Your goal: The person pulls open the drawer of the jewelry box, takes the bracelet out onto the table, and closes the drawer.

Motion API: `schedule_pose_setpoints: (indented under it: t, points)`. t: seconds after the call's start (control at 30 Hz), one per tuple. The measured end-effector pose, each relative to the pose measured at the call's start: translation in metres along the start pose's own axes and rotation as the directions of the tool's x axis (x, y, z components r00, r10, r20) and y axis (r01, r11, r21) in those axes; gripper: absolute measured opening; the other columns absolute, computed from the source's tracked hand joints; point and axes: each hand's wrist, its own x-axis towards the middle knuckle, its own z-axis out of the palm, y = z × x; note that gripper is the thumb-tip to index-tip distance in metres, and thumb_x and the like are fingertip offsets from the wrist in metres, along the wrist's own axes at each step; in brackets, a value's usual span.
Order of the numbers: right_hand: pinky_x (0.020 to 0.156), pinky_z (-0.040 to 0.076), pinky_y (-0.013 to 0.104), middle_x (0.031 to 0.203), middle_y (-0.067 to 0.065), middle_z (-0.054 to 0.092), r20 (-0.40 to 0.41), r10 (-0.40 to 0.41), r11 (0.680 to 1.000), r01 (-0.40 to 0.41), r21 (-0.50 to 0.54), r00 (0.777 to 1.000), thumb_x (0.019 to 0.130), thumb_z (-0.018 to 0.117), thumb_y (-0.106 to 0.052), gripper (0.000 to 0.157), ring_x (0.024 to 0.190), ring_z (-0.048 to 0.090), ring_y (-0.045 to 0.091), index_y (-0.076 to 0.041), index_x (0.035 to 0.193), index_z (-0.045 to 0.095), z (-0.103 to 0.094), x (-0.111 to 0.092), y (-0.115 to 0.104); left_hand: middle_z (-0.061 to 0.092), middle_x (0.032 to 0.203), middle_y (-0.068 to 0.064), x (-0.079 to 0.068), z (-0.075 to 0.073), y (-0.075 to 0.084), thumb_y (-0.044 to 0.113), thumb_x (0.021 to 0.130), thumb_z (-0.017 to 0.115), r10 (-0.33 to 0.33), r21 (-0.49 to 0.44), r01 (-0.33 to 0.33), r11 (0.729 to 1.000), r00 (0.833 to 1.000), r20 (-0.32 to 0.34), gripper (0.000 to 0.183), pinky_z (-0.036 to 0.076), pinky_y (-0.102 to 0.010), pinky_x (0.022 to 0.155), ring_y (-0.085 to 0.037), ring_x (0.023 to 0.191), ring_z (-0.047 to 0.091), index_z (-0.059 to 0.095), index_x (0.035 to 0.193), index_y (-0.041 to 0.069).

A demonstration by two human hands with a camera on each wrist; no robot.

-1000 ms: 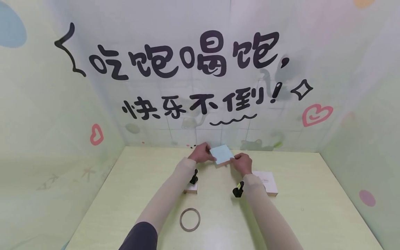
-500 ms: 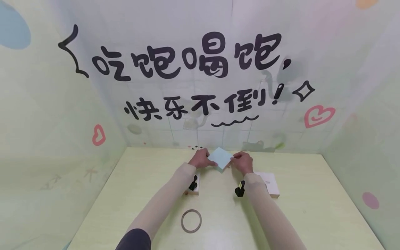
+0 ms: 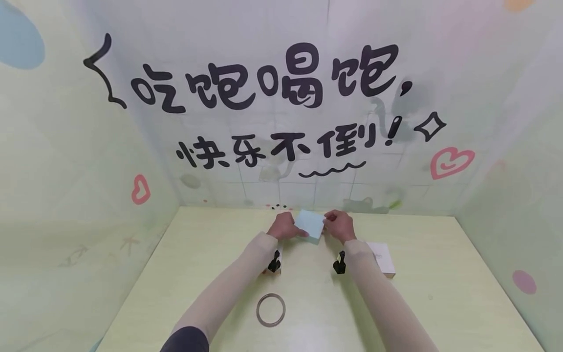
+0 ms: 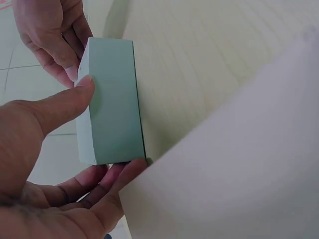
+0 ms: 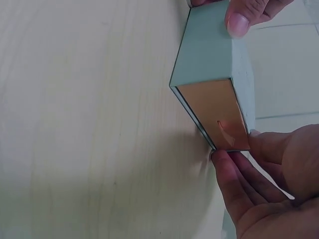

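Head view: how will your box (image 3: 309, 224) handle?
– Likely light and stiff, its corners easily dented; best held by opposite edges, clear of the orange end (image 5: 209, 107).
Is your grip on it?
– Both: your left grip (image 3: 283, 227) pinches one side, your right grip (image 3: 340, 226) a far corner.
And around you?
– The box is at the pale surface's (image 3: 444, 303) far end, near the lettered wall (image 3: 220, 195); a ring (image 3: 257, 311) lies nearer you.

Soft glare on the table (image 3: 314, 318)
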Motion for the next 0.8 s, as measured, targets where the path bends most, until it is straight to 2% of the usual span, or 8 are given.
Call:
schedule_pose_setpoints:
  t: [0.13,0.23,0.43,0.63,0.8]
  points:
    - [0.074,0.056,0.031,0.113,0.019,0.072,0.035,-0.003,1.0,0.004,-0.019,0.999,0.098,0.065,-0.011,0.024,0.097,0.067,0.028,-0.001,0.118,0.071,-0.001,0.002,-0.006,0.054,0.076,-0.004,-0.005,0.0,0.001,0.031,0.075,0.092,-0.019,-0.007,0.019,1.0,1.0,-0.002,0.044,0.039,-0.026,0.059,-0.017,0.068,0.05,0.057,0.081,0.004]
    - [0.078,0.057,0.033,0.115,0.018,0.072,0.056,-0.01,0.999,0.012,-0.031,0.998,0.099,0.064,-0.011,0.024,0.099,0.067,0.028,-0.001,0.12,0.071,0.0,0.003,-0.01,0.06,0.08,-0.007,-0.01,0.001,0.004,0.032,0.075,0.092,-0.034,-0.011,0.034,0.999,0.999,-0.006,0.047,0.043,-0.026,0.06,-0.018,0.067,0.054,0.061,0.09,0.0]
    - [0.086,0.057,0.038,0.117,0.018,0.073,0.068,-0.024,0.998,0.027,-0.048,0.997,0.1,0.063,-0.01,0.024,0.101,0.067,0.028,-0.001,0.121,0.071,0.0,0.005,-0.014,0.064,0.098,-0.013,-0.016,0.003,0.01,0.033,0.076,0.091,-0.059,-0.031,0.058,0.998,0.998,-0.016,0.061,0.05,-0.032,0.077,-0.022,0.081,0.056,0.061,0.112,-0.005]
    - [0.093,0.057,0.042,0.121,0.019,0.071,0.084,-0.047,0.995,0.054,-0.082,0.995,0.1,0.062,-0.009,0.025,0.107,0.067,0.031,-0.001,0.122,0.07,-0.001,0.005,-0.016,0.065,0.1,-0.015,-0.02,0.002,0.012,0.032,0.075,0.091,-0.058,-0.045,0.056,0.997,0.998,-0.033,0.061,0.051,-0.034,0.078,-0.022,0.083,0.056,0.061,0.113,-0.006]
    - [0.088,0.059,0.039,0.129,0.021,0.068,0.159,-0.072,0.994,0.085,-0.072,0.985,0.102,0.06,-0.012,0.033,0.11,0.069,0.032,-0.002,0.133,0.064,-0.004,0.005,-0.015,0.067,0.104,-0.015,-0.02,0.0,0.012,0.036,0.076,0.09,-0.079,-0.008,0.079,0.997,0.997,-0.019,0.065,0.051,-0.033,0.077,-0.022,0.083,0.057,0.062,0.118,-0.005]
